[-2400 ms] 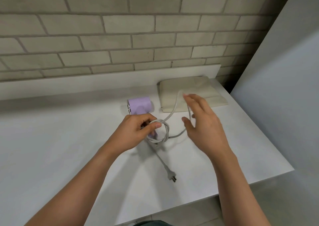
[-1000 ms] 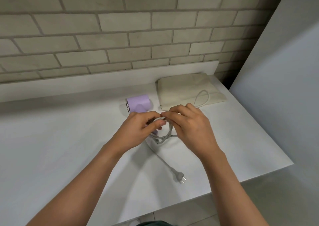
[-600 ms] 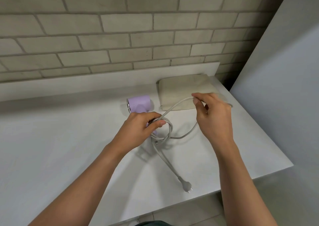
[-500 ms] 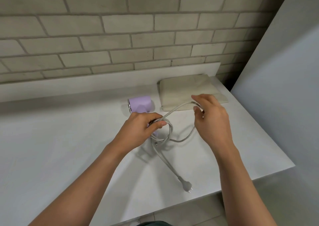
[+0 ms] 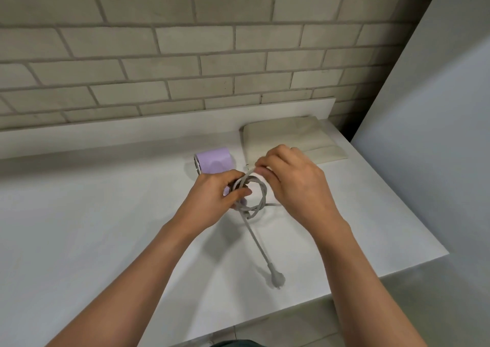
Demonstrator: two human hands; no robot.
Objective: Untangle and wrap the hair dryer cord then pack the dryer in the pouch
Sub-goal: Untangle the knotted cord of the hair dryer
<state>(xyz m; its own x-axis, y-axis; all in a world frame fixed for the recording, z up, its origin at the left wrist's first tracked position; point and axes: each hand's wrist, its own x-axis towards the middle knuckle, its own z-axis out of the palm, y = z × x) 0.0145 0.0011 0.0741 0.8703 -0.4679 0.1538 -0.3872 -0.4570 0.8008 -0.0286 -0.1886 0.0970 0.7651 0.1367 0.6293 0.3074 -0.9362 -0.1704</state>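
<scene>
A lilac hair dryer lies on the white counter, its handle hidden under my left hand. My left hand grips the coiled grey cord against the handle. My right hand pinches a strand of the cord just above the coil. The rest of the cord runs toward me and ends in the plug, which lies flat on the counter. A beige pouch lies flat behind my right hand.
A brick wall with a low white ledge backs the counter. A grey panel stands at the right. The counter's front edge runs just beyond the plug.
My right hand has brought the cord strand from out at the right back to the coil, laying another loop. The free length is shorter and the plug has slid closer to the hands.
</scene>
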